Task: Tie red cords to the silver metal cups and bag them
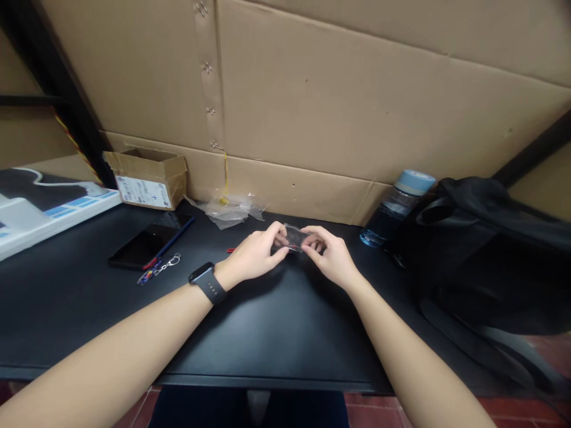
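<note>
Between my two hands, over the black table (272, 321), a small clear plastic bag (293, 234) is stretched. My left hand (256, 252) pinches its left side with thumb and fingers; a dark watch is on that wrist. At the bag's right side, my right hand (331, 254) pinches the edge the same way. A bit of red shows at the bag's lower edge, too small to make out. Just left of my left hand, the end of a red thing (231, 250) pokes out, mostly hidden behind the hand.
At left lie a dark phone (151, 242), a keychain (159, 268) and a white power strip (66, 217). An open cardboard box (149, 178) and crumpled clear bags (229, 209) stand at the back. Rightward are a blue-lidded water bottle (395, 208) and a black bag (495, 261).
</note>
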The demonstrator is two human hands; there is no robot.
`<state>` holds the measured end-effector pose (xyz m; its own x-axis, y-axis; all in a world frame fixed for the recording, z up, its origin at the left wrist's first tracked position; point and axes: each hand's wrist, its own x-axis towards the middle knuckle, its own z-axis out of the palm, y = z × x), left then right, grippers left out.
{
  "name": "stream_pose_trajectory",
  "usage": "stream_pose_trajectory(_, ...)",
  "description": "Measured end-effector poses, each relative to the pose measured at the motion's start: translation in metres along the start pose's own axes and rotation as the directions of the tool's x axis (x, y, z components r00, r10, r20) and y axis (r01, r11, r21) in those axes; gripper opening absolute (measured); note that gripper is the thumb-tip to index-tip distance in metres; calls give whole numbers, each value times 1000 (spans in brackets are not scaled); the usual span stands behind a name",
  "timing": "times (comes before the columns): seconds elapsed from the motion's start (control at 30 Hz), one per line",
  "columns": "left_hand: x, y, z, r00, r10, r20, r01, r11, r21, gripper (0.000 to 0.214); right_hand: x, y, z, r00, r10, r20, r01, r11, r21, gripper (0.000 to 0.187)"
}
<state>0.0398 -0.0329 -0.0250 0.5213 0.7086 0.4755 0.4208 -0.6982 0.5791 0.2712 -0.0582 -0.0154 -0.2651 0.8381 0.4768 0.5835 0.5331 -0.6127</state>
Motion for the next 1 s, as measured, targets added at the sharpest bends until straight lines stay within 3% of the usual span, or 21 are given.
stream_pose_trajectory(0.1, -1, -3, 3, 999, 28, 17, -28, 1000, 9, 32, -1, -2, 1, 1000, -7, 17, 6, 999, 31, 40)
stream_pose_trajectory(0.33, 0, -5, -5, 998, 32, 46, -33, 999, 20, 37, -2, -7, 3, 998, 15, 61, -15, 1000, -3, 49)
stream_pose_trajectory(0.67, 2, -3, -7, 997, 23, 69, -22, 1000, -13, 28, -2, -5, -1, 996, -7, 86, 7, 1000, -11, 49)
stream_pose_trajectory(1.0, 0, -1, -3, 993, -74, 92, 79, 995, -56, 32, -4, -10, 0, 991, 38, 124, -33, 998, -48, 46)
